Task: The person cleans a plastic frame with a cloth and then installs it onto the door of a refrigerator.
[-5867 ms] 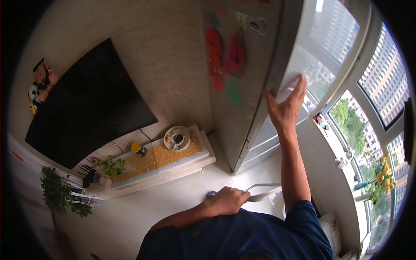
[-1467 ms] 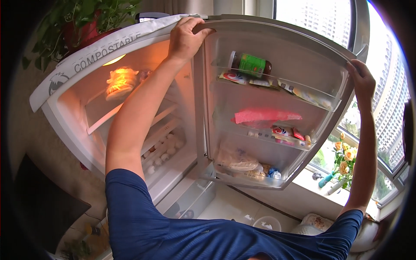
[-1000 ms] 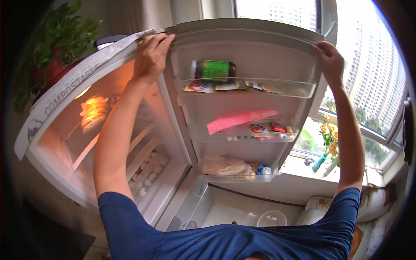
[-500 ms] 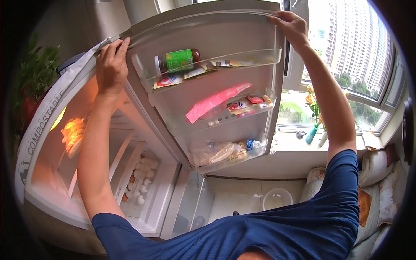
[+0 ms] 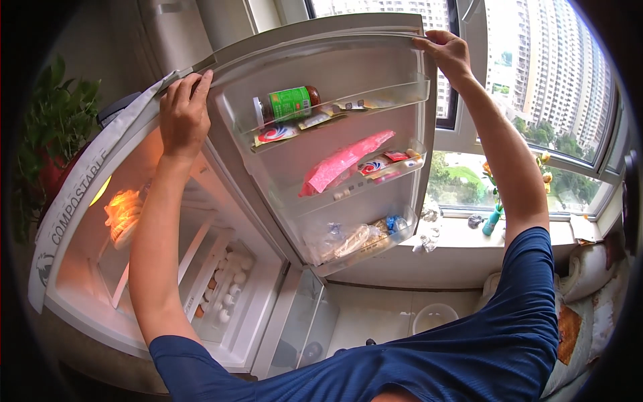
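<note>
The fridge door (image 5: 264, 181) stands open in front of me, its inner side toward me. My left hand (image 5: 185, 114) is at its upper corner on the hinge side, fingers bent and closed over the edge. At the opposite top corner my right hand (image 5: 447, 53) pinches the rim between thumb and fingers. A pale strip (image 5: 321, 40) runs along the top edge between both hands. Door shelves hold a jar with a green label (image 5: 291, 104), flat packets (image 5: 276, 136), a pink bag (image 5: 348, 163) and clear bags of food (image 5: 345, 240).
To the left is the lit fridge compartment, with an orange netted bundle (image 5: 124, 214) and several eggs (image 5: 226, 298). A white printed cover (image 5: 67, 201) hangs over its side. Beyond the door are a window, a turquoise vase (image 5: 492, 221) on the sill and a round white tub (image 5: 435, 316).
The view has shifted slightly. The door's free corner and my right hand sit a little lower, with more window showing behind them. Both hands remain at the same corners.
</note>
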The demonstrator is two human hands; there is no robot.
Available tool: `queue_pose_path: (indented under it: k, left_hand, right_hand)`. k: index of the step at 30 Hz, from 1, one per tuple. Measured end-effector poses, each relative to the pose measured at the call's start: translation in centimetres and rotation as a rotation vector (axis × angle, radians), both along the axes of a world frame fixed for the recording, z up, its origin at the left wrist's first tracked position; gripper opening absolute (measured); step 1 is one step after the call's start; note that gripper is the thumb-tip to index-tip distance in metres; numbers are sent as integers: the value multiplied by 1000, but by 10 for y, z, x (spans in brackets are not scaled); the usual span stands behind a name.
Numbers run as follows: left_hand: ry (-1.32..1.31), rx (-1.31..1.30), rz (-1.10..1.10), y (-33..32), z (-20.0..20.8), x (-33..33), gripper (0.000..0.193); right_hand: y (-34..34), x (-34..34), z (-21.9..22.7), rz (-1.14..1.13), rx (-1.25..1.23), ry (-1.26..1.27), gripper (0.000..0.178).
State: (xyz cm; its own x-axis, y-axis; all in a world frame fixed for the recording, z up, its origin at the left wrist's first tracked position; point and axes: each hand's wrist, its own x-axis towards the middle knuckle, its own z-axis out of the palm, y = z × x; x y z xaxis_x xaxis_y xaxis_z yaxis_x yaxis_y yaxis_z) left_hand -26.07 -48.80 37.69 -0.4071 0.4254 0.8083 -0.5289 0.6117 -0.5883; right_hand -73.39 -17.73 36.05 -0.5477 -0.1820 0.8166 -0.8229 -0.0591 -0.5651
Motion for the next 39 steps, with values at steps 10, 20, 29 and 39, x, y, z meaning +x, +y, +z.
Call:
queue_pose_path:
  k: [10, 20, 29, 39]
  left_hand:
    - [-9, 6, 57, 5, -4, 1, 38]
    - [-40, -77, 73, -22, -1, 12, 41]
    - [-13, -149, 23, -19, -3, 7, 34]
    - [-20, 10, -26, 6, -2, 5, 38]
  right_hand:
    - [-18, -15, -12, -39, -21, 99, 58]
    - [-22, 37, 4, 5, 124, -72, 57]
    - [-41, 30, 6, -120, 16, -85, 55]
    - [-71, 4, 11, 19, -222, -61, 53]
